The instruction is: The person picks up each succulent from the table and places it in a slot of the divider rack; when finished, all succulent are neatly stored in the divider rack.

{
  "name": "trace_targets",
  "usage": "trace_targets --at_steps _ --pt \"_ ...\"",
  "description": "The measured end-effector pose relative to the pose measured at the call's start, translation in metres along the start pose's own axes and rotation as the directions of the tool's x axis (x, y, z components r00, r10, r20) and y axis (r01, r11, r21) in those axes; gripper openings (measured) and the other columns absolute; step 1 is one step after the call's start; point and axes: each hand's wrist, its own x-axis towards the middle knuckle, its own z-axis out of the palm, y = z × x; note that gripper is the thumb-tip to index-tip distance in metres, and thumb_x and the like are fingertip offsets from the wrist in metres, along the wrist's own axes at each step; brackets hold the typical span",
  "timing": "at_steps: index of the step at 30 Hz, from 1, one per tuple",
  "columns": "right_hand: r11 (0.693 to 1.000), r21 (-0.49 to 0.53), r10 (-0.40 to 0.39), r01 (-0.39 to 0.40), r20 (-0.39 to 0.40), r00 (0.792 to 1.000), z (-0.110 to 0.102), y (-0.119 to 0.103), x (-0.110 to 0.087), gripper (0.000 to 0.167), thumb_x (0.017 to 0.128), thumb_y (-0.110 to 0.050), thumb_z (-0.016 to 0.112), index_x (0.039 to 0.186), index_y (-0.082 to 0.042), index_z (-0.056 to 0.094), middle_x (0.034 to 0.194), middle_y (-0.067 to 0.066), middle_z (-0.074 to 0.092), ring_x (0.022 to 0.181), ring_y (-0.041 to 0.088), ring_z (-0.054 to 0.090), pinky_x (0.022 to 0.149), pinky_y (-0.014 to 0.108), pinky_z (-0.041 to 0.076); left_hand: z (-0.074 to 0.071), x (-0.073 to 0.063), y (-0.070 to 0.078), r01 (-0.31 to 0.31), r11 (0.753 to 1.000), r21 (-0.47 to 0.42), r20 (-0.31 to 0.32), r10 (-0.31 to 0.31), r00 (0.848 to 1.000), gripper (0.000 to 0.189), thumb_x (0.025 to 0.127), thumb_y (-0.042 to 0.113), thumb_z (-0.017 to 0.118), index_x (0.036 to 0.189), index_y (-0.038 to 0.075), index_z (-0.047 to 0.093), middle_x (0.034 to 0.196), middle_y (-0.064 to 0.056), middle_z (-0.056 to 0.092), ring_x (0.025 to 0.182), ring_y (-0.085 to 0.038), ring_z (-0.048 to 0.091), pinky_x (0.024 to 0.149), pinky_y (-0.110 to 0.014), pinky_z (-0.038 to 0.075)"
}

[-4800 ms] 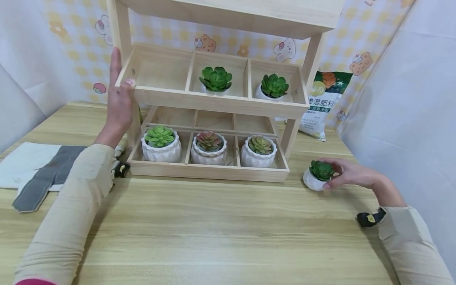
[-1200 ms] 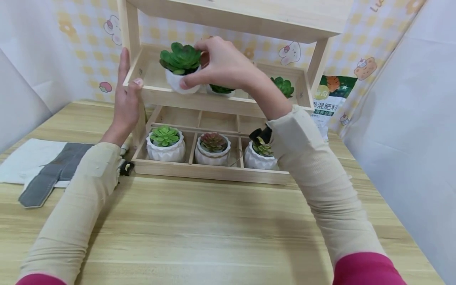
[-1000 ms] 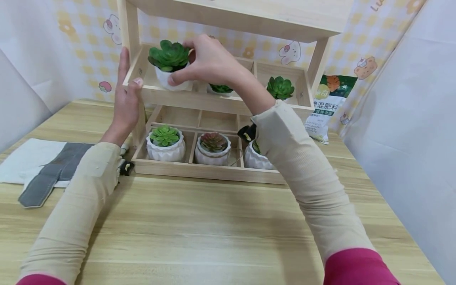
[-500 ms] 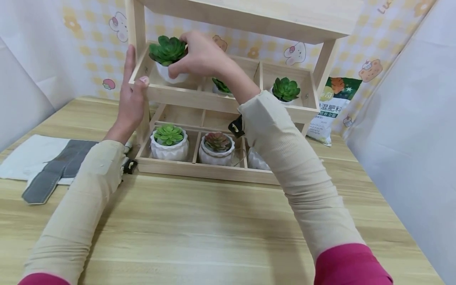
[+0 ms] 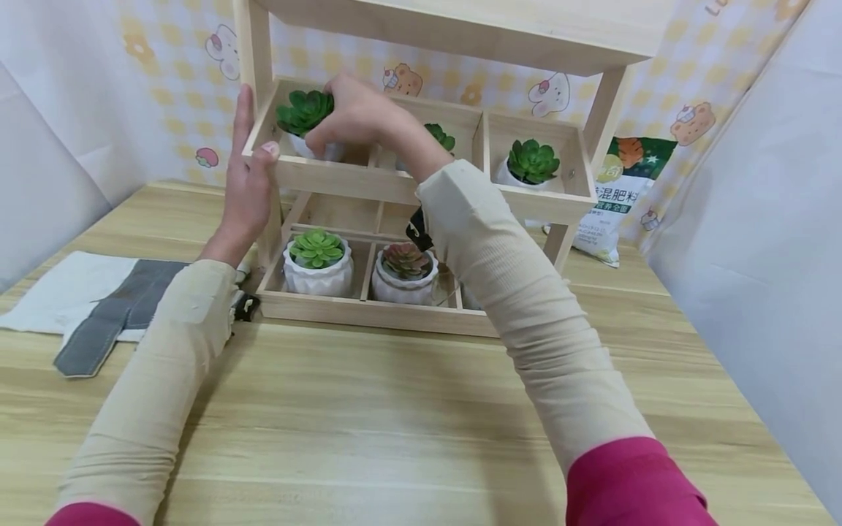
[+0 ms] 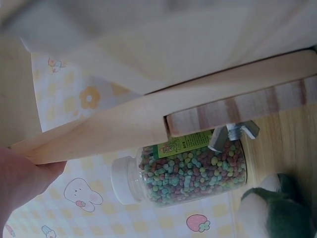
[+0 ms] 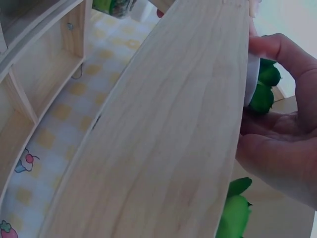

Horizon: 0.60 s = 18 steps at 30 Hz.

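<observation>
With thumb and fingers, my right hand point(image 5: 365, 117) holds a small dark-green potted succulent point(image 5: 305, 109) by its white pot, low inside the left compartment of the wooden plant stand's point(image 5: 368, 179) upper tray. In the right wrist view, the tray's front board partly hides that pot point(image 7: 252, 82). My left hand point(image 5: 248, 190) grips the stand's left end, thumb over the tray's front edge and one finger straight up along the post. Other green succulents occupy the middle compartment, partly behind my right forearm, and the right compartment point(image 5: 531, 161).
White ribbed pots with a light-green succulent point(image 5: 317, 252) and a reddish one point(image 5: 404, 263) stand in the lower tray. A fertilizer bag point(image 5: 618, 193) stands behind at right. Grey-and-white cloth point(image 5: 105, 299) lies left. A jar of colored granules point(image 6: 193, 171) is behind the stand.
My right hand picked the succulent up from the table at right, carried it left to the upper tray and lowered it into the left compartment. My left hand kept its grip on the stand.
</observation>
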Motion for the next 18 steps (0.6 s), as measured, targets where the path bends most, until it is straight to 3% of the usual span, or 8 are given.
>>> trace_targets --at_steps 4,11,18 --pt "1.0 0.026 0.01 -0.011 0.032 0.999 0.0005 0.0012 0.0007 0.047 0.074 -0.022 0.071 0.114 -0.007 0.051 0.109 0.001 0.052 0.094 0.012 0.046 0.078 0.021 0.039 0.0011 0.0002 0.0012 -0.003 1.0 0.005 0.005 0.003 1.0 0.071 0.086 0.033 0.039 0.151 0.028 0.01 0.152 0.012 0.012 0.131 -0.013 0.026 0.101 -0.033 0.029" --pt "0.996 -0.03 0.083 -0.081 0.073 0.994 -0.0025 0.0002 0.004 0.07 0.078 -0.024 0.073 0.137 -0.007 0.039 0.127 0.001 0.045 0.107 0.012 0.042 0.087 0.02 0.037 0.003 -0.0003 0.0026 -0.002 1.0 0.016 0.011 0.002 1.0 0.071 0.087 0.029 0.037 0.151 0.026 0.007 0.152 0.013 0.01 0.131 -0.01 0.022 0.105 -0.034 0.021" --pt "0.998 -0.016 0.066 -0.065 0.14 0.988 -0.007 -0.0009 0.0023 0.054 0.08 -0.013 0.068 0.129 -0.006 0.046 0.115 0.003 0.047 0.096 0.014 0.045 0.079 0.024 0.041 0.0035 0.0027 0.0025 -0.017 1.0 -0.002 0.01 0.017 1.0 0.07 0.088 0.026 0.036 0.151 0.024 0.007 0.153 0.012 0.01 0.132 -0.01 0.022 0.106 -0.033 0.021"
